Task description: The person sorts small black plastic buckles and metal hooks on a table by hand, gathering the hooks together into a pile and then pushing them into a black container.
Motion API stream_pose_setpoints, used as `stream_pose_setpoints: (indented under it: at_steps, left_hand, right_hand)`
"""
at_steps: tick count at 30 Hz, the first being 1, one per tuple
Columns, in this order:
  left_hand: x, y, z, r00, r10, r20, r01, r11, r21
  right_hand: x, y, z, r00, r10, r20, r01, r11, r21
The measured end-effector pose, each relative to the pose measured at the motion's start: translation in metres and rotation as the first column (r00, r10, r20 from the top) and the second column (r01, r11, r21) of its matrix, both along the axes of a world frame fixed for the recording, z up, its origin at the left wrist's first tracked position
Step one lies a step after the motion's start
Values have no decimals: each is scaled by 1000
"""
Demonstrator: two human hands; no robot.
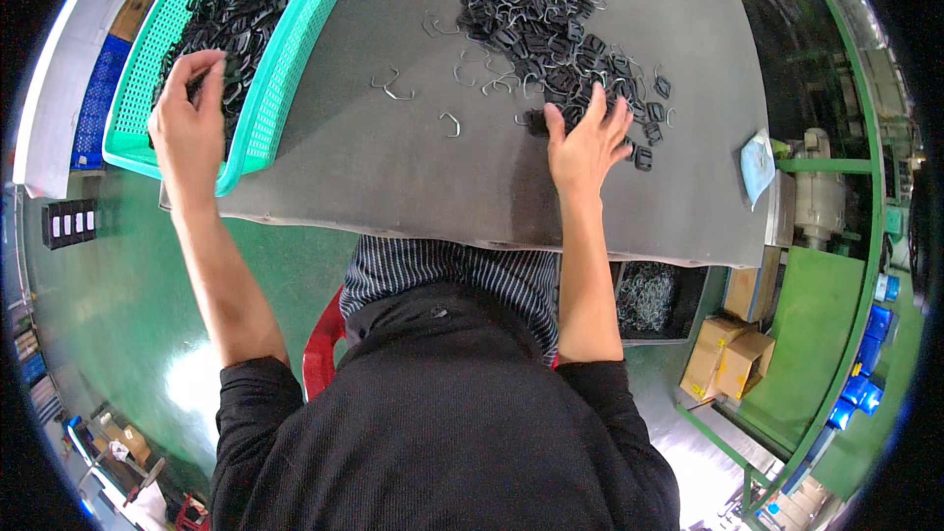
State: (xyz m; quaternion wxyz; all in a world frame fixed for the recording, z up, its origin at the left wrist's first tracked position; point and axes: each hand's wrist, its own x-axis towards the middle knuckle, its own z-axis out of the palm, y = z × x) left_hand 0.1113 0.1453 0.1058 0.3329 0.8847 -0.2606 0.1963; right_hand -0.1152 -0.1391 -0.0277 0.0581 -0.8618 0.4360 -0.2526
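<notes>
My left hand [189, 133] is over the near end of a green perforated plastic basket [211, 179]. Its thumb and index finger are pinched together. What they hold, if anything, is lost against the black buckle-like plastic pieces [236, 15] heaped in the basket. My right hand [582, 152] is spread at the near edge of a pile of similar black pieces with metal wire hooks [526, 0] on the grey table [413, 197]. Its fingertips reach among the pieces, and the contact is partly hidden. Between the hands lie loose bent wire hooks [451, 124].
Beneath the table's near edge, a dark bin [678, 310] holds many small metal pieces. Cardboard boxes [723, 359] and a green metal frame [831, 165] stand to the right. A light-blue face mask [757, 167] hangs by the table's right edge. I sit on a red seat [320, 349].
</notes>
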Motion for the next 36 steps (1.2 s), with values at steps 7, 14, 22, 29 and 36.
stream_pose_setpoints:
  at_steps: [7,14,22,29,36]
  left_hand:
    - [14,-18,-14,972,23,233,-89,957,276]
    - [-57,-117,-45,834,-537,-125,543,839,20]
    - [-82,-184,-120,853,-521,-3,505,826,249]
    - [-12,-212,-144,844,-532,-75,535,844,41]
    - [9,-203,-111,420,-653,-630,463,751,-470]
  right_hand:
    - [60,12,-14,934,341,111,-338,940,-39]
    - [40,-69,29,843,241,481,-350,924,151]
    - [21,-59,27,864,444,235,-484,863,148]
    - [107,-46,2,789,566,237,-607,777,166]
    - [68,-137,26,903,275,330,-393,840,375]
